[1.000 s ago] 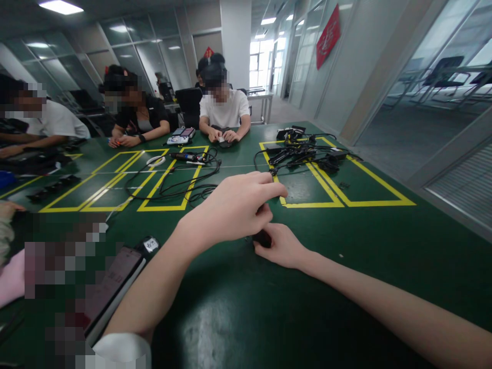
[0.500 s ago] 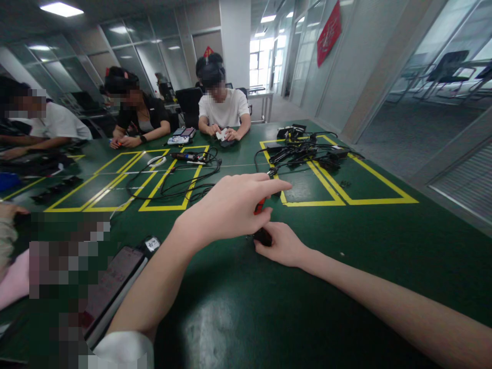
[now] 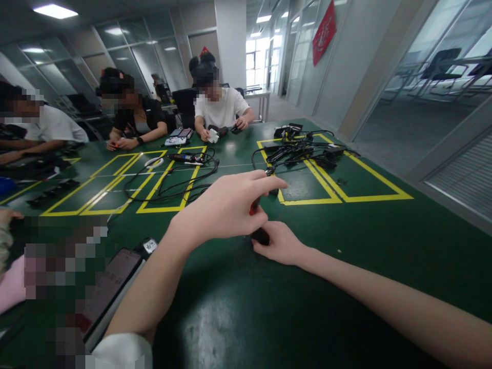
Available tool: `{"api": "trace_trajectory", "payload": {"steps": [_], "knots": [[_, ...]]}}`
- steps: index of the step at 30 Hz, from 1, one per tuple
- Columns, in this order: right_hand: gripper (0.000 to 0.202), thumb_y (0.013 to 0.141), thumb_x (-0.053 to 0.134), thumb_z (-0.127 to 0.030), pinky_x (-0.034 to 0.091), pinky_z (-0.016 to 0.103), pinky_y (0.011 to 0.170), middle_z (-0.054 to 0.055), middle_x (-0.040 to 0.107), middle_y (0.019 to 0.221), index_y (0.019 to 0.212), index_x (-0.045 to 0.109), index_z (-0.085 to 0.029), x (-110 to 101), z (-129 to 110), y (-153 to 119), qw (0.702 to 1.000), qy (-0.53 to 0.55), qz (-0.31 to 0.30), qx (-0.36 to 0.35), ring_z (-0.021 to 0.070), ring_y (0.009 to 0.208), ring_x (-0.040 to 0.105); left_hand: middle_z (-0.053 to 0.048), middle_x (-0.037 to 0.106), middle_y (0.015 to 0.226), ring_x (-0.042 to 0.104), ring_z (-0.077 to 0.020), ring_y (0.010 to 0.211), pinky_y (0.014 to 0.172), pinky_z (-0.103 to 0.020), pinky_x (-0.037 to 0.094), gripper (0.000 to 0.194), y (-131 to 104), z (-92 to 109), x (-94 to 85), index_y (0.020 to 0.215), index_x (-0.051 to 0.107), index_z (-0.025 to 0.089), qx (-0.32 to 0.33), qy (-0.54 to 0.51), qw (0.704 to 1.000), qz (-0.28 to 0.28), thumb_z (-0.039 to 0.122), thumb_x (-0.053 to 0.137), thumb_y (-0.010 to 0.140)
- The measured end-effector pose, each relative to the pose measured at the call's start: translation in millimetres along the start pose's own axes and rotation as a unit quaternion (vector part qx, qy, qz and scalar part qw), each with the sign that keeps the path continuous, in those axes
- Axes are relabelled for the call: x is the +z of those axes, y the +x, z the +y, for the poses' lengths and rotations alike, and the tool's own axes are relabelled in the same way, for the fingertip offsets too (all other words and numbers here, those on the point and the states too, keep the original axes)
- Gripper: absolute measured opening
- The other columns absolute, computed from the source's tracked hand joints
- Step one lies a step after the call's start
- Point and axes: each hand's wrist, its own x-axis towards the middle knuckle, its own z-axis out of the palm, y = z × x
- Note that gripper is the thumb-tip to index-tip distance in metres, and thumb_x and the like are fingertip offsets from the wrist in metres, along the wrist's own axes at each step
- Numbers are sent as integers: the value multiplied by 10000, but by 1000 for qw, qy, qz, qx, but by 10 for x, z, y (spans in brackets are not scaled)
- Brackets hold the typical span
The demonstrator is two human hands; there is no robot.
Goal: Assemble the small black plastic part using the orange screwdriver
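My left hand [image 3: 226, 207] is closed round a red and black tool [image 3: 254, 206], most of which its fingers hide. One finger stretches out to the right. Just below it, my right hand [image 3: 280, 242] grips a small black part [image 3: 260, 236] low over the green table [image 3: 326, 307]. The tool stands above the black part; whether their ends touch is hidden behind the fingers.
Black cables and parts [image 3: 303, 148] lie beyond my hands at the right, within yellow tape. A cabled black tool [image 3: 184, 158] lies farther left. A phone [image 3: 115, 287] lies beside my left forearm. Several people sit across and left; a co-worker's sleeve shows at far left.
My hands keep nearly the same pose and grip. Across the table, the person in white has moved their hands apart, with a white piece in one and a dark item by the other.
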Motion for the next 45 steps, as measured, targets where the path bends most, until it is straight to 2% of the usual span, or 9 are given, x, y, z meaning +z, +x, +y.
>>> {"api": "trace_trajectory", "payload": {"steps": [4,10,16,21,27,31,34,37,45], "knots": [[140,752,619,-258,286,261,588,-11,569,680,765,485,-219,10,5,-1,1000,2,6,-2,138,590,485,-37,724,979,672,-175,850,736,-269,481,429,1,2,6,1286,644,201,-3,-12,1000,11,124,529,880],[144,751,623,-263,289,260,591,-14,565,675,760,485,-221,4,1,-7,1000,3,2,2,139,589,488,-60,714,1095,673,-178,871,716,-261,482,517,6,-4,0,1320,626,208,1,0,1000,1,96,550,821],[121,754,607,-272,296,265,606,2,598,716,828,530,-216,-3,-6,-9,1000,13,-2,3,153,617,502,-33,741,905,682,-187,825,703,-265,461,396,8,-23,4,1267,668,210,-31,14,999,8,152,554,892],[111,758,608,-280,290,269,607,-4,582,700,803,528,-218,-7,-14,-17,1000,6,2,5,148,603,490,-48,748,1001,685,-184,871,736,-258,472,444,11,-24,-3,1257,672,201,-16,-13,1000,9,94,581,836],[137,775,604,-258,334,263,616,-4,611,725,898,575,-205,-57,-59,-18,1000,11,-22,16,154,621,544,0,719,748,635,-115,627,622,-203,446,275,44,-140,-13,1150,715,180,-29,-104,994,0,167,648,883],[154,783,606,-239,357,260,620,-6,627,734,932,594,-201,-68,-67,-22,1000,9,-21,13,149,619,557,-2,712,764,600,-76,512,523,-178,451,227,68,-193,-15,1111,697,165,-63,-236,969,-32,296,567,980],[148,793,597,-242,370,260,621,0,639,749,936,596,-205,-75,-70,-29,1000,13,-22,10,148,620,559,-42,728,885,643,-85,575,500,-169,477,305,92,-199,-25,1043,673,149,-89,-322,942,-38,353,445,1034],[143,797,587,-253,378,261,621,4,645,759,933,587,-209,-79,-68,-33,1000,18,-23,8,149,617,563,-55,734,903,667,-95,623,491,-157,479,317,105,-215,-47,1026,655,147,-103,-389,914,-60,343,405,1044],[133,801,575,-275,384,265,622,10,645,760,912,561,-204,-56,-41,-33,999,9,-26,15,151,606,571,-81,750,897,646,-86,526,471,-180,436,312,110,-420,-13,968,655,135,-103,-502,850,-120,444,618,964]]}}
